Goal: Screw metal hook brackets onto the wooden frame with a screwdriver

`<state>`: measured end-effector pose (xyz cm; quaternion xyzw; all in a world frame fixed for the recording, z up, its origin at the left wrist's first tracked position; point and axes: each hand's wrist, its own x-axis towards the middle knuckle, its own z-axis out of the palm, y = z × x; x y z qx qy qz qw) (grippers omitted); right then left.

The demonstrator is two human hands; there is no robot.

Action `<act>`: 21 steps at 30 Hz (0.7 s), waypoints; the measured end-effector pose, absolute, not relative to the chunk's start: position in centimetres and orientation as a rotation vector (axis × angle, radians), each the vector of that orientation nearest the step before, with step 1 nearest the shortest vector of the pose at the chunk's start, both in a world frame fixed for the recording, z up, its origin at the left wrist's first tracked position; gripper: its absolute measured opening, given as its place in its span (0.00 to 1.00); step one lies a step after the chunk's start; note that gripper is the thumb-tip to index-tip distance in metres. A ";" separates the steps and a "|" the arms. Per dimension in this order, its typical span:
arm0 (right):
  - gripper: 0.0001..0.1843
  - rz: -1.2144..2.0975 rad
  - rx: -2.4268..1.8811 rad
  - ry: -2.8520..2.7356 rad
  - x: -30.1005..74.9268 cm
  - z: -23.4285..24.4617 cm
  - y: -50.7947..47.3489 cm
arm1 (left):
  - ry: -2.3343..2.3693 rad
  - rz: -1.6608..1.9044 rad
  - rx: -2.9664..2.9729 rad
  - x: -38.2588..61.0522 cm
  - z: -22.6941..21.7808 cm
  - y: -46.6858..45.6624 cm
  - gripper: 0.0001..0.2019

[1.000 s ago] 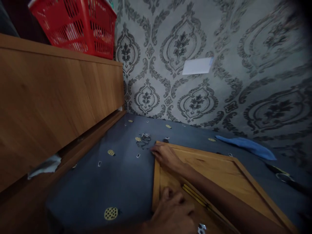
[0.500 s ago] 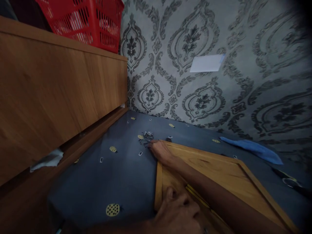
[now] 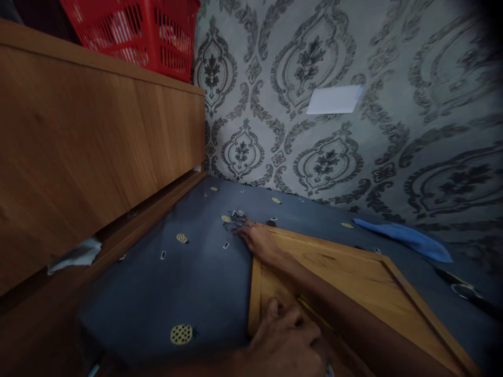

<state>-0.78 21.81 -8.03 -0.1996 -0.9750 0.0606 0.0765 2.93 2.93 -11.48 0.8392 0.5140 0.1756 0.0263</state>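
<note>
While my right hand (image 3: 260,242) touches small parts (image 3: 237,215) mid-frame, fumbling could scatter them; left hand (image 3: 288,335) curled, I can't tell either's grip.

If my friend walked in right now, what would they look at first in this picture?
Probably the bright red basket at the top left, on the wooden cabinet. Next might be the big swirly wallpaper across the back. Then perhaps the right hand, at the far left corner of the wooden panel, its fingers by some small grey pieces.
</note>
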 end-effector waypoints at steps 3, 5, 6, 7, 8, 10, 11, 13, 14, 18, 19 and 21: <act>0.17 0.351 -0.585 -2.847 -0.3 -8.4 22.1 | 1.611 0.522 2.584 3.0 -11.3 3.0 0.31; 0.17 0.458 -0.572 -2.798 0.0 -8.7 22.3 | 1.619 0.496 2.594 2.9 -11.1 2.9 0.31; 0.17 0.507 -0.562 -2.776 0.1 -8.9 22.4 | 1.609 0.485 2.599 2.9 -11.0 2.9 0.31; 0.17 0.551 -0.550 -2.758 0.2 -9.1 22.4 | 1.598 0.480 2.598 2.8 -10.9 2.9 0.30; 0.17 0.590 -0.535 -2.743 0.2 -9.2 22.4 | 1.592 0.482 2.592 2.8 -10.7 2.9 0.31; 0.17 0.654 -0.494 -2.716 0.2 -9.6 22.2 | 1.596 0.502 2.571 2.7 -10.5 2.8 0.33; 0.17 0.677 -0.471 -2.704 0.1 -9.8 22.1 | 1.603 0.515 2.558 2.7 -10.3 2.7 0.34; 0.17 0.706 -0.432 -2.680 0.0 -10.2 21.7 | 1.605 0.530 2.543 2.6 -10.1 2.5 0.35; 0.17 0.712 -0.418 -2.672 -0.1 -10.3 21.6 | 1.598 0.533 2.539 2.6 -10.0 2.4 0.35; 0.17 0.693 -0.402 -2.668 0.0 -10.7 21.5 | 1.600 0.563 2.532 2.5 -9.6 2.1 0.31; 0.17 0.686 -0.399 -2.674 0.1 -10.8 21.6 | 1.596 0.562 2.537 2.5 -9.5 2.1 0.31; 0.16 0.673 -0.387 -2.691 0.3 -10.8 21.8 | 1.580 0.539 2.550 2.5 -9.2 2.1 0.31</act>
